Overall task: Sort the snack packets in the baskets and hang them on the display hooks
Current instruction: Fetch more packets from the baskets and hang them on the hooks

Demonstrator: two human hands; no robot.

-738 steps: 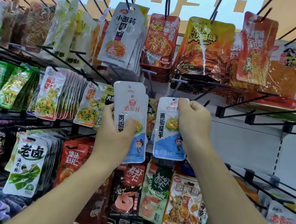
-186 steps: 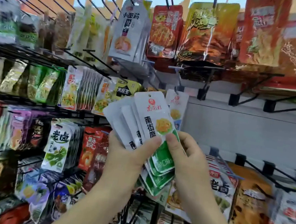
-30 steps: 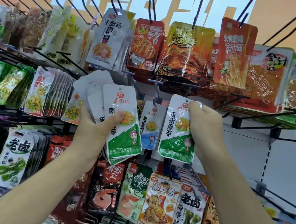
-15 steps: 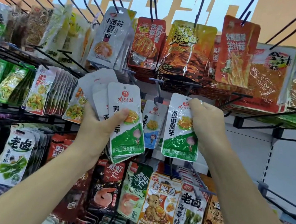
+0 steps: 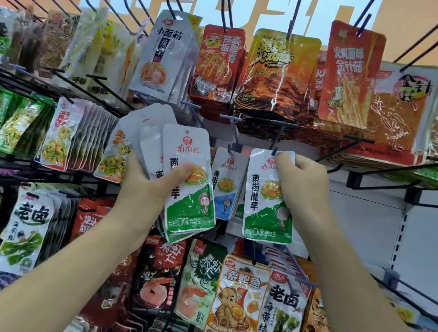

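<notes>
Head cam: right hand point(image 5: 302, 188) pinches a green packet point(image 5: 270, 197) upright, its hole just below the hook point(image 5: 273, 148); left hand point(image 5: 151, 184) grips the stack point(image 5: 183, 177).

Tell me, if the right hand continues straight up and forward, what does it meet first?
Probably the hook tip: the right hand holds the green packet with its hole right at that tip. Depth is unclear.

A shop's snack aisle is shown. Rows of black wire display hooks point(image 5: 387, 171) are fixed to a white slotted back panel point(image 5: 366, 224), and identical printed snack packets point(image 5: 277, 70) are hung on them in dense stacks, tier above tier. An orange and blue lettered sign point(image 5: 261, 1) is mounted overhead.
</notes>
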